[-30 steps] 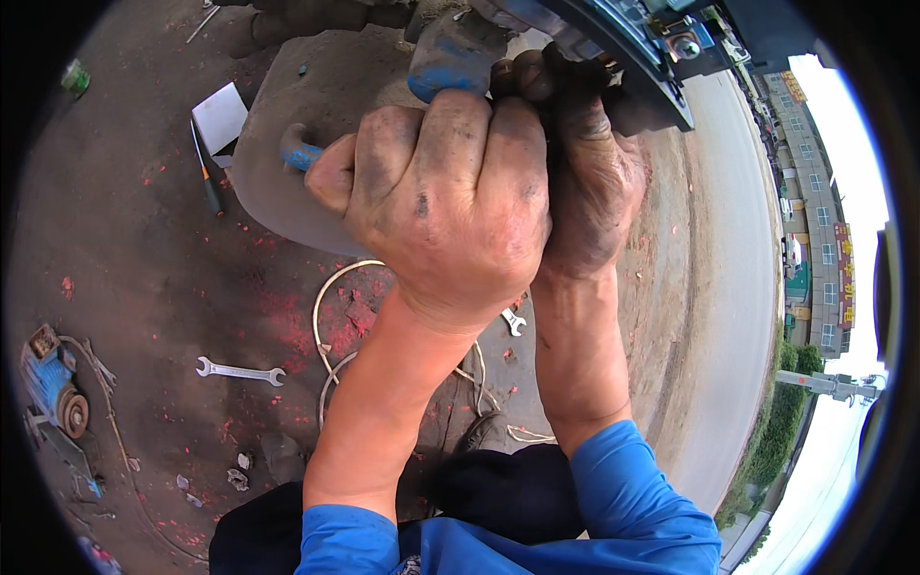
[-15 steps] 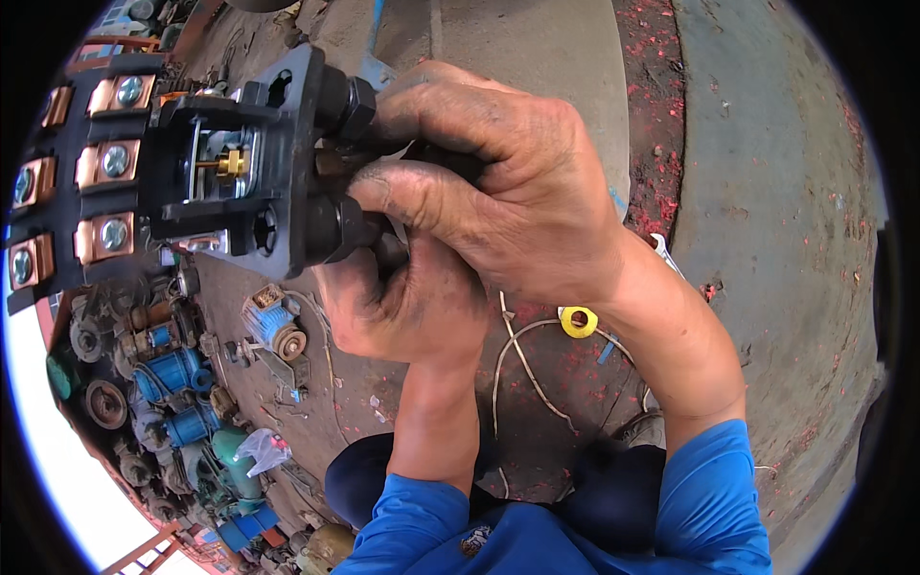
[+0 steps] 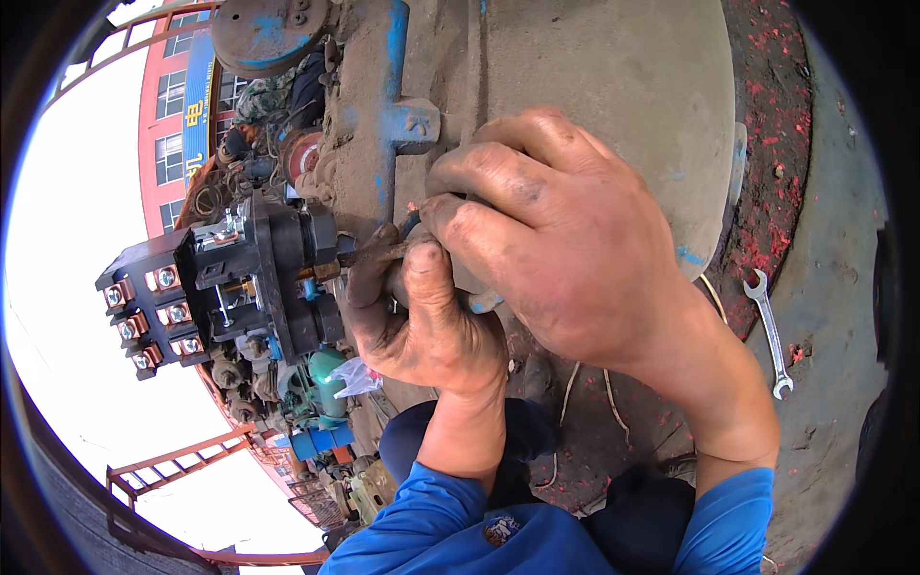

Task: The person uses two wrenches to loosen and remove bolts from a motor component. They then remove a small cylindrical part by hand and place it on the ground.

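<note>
- Outdoor spot, dirty ground (image 3: 661, 422) below the fingers, dark and gritty with red flecks all over.
- The black switch block (image 3: 230, 287) is just left of the left hand (image 3: 431, 331), past its fingertips. Boxy plastic by the look of it, with shiny copper terminals (image 3: 175, 313) and crosshead screws on the far end, then a flat plate, then chunky hex fittings (image 3: 321, 235) on the side nearest the fingers.
- Left thumb is up, forefinger curled in near the fittings, tips close around something small and dark. Can't tell exactly what's pinched, it's mostly hidden.
- Right hand (image 3: 585, 230) has its fingers bent and bunched, tips right by the left thumb. Can't tell what they've got either. Grime on both hands.
- Edges: the terminal end of the block faces open air left of the fingers. Behind the right fingers there's a big dusty curved tank (image 3: 613, 77), blue paint showing through on a bracket (image 3: 417, 125).
- Silver open-ended wrench (image 3: 770, 331) on the ground well right of the fingers; pale cable (image 3: 570, 393) below them.
- Lower left of the fingers: a green motor (image 3: 316, 383) in a heap and a clear plastic bag (image 3: 355, 377). Pink building (image 3: 153, 158) far off, upper left.
</note>
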Available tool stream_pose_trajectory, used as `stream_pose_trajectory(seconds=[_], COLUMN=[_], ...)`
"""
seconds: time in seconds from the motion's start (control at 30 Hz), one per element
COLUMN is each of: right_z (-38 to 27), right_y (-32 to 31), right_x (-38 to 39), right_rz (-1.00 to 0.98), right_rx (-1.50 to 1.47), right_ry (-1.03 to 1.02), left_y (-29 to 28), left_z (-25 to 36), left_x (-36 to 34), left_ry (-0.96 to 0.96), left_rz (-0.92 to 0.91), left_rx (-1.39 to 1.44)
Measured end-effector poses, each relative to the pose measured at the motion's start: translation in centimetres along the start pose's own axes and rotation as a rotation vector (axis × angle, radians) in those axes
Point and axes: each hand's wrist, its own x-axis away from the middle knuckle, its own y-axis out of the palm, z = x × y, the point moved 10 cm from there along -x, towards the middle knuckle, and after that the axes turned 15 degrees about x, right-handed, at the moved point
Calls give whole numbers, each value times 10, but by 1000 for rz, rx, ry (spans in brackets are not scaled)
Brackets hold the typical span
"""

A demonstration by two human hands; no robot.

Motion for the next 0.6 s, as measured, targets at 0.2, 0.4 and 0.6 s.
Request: stream_pose_trajectory(seconds=[0.2, 0.4, 0.6], right_z=[0, -9, -14], right_y=[1, -4, -8], right_x=[-8, -9, -7], right_rz=[-58, 2, 101], right_rx=[-15, -7, 29], right_ry=[-64, -80, -74], left_y=[17, 5, 8], left_z=[2, 11, 17], left_x=[1, 1, 1], left_ry=[-55, -46, 22], left_rz=[-118, -69, -2], left_rx=[43, 2, 41])
